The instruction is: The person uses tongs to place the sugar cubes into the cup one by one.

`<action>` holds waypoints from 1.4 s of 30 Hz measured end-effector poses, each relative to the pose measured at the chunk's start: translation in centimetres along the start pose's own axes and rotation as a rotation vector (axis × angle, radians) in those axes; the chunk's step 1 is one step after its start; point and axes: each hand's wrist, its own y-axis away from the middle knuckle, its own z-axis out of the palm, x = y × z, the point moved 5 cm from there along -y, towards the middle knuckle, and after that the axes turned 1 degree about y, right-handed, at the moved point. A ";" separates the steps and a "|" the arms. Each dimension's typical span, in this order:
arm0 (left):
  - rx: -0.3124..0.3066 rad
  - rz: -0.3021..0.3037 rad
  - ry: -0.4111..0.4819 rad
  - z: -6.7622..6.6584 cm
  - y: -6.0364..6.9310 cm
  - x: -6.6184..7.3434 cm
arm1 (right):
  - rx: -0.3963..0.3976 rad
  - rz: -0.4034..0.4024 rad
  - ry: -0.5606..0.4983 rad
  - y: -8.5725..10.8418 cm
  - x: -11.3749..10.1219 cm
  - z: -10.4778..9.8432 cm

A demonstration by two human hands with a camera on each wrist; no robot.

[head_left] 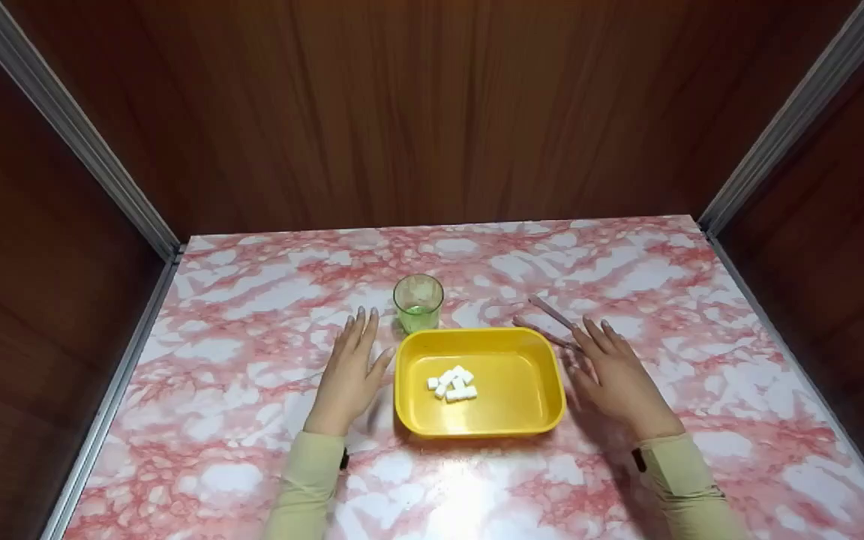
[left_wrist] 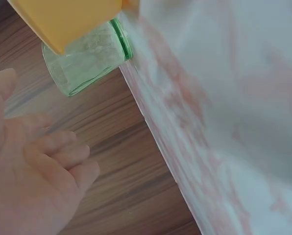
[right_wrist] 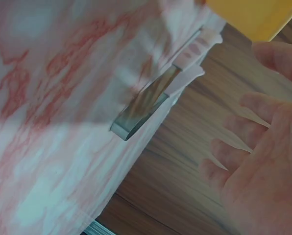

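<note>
A yellow plastic tub [head_left: 481, 421] holds several small white cubes [head_left: 456, 383] in a loose heap at its left side. Left of the tub, my left hand [head_left: 348, 379] has its fingers extended and holds nothing; its palm shows in the left wrist view. A green-tinted glass [head_left: 418, 304] stands just behind the tub's back left corner. On the right, my right hand [head_left: 618, 379] is spread beside the tub, its fingers straight. A pair of metal tongs with pinkish tips [right_wrist: 191, 55] lies on the table; in the head view my right hand partly covers it.
The table [head_left: 237, 405] has a red-and-white marbled top. Dark wood-grain panels [head_left: 432, 112] enclose it at the back and both sides, with grey metal strips [head_left: 784, 120] along the corners.
</note>
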 end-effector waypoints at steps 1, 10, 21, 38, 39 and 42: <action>-0.003 0.007 0.005 -0.1 -0.3 0.1 | -0.003 0.001 0.000 -0.1 0.1 0.0; -0.051 0.031 0.066 -0.1 -3.1 0.6 | -0.057 0.069 0.000 -0.1 0.7 0.3; -0.100 0.010 0.107 1.0 -5.0 0.3 | -0.023 0.010 0.011 -1.0 0.7 0.9; -0.130 0.040 0.075 1.1 -7.2 0.7 | -0.098 -0.013 0.030 -3.3 1.1 2.3; -0.132 0.039 0.073 1.1 -7.3 0.7 | -0.096 -0.013 0.031 -3.4 1.1 2.5; -0.136 0.033 0.067 1.4 -7.5 0.7 | -0.094 -0.012 0.027 -3.4 1.1 2.9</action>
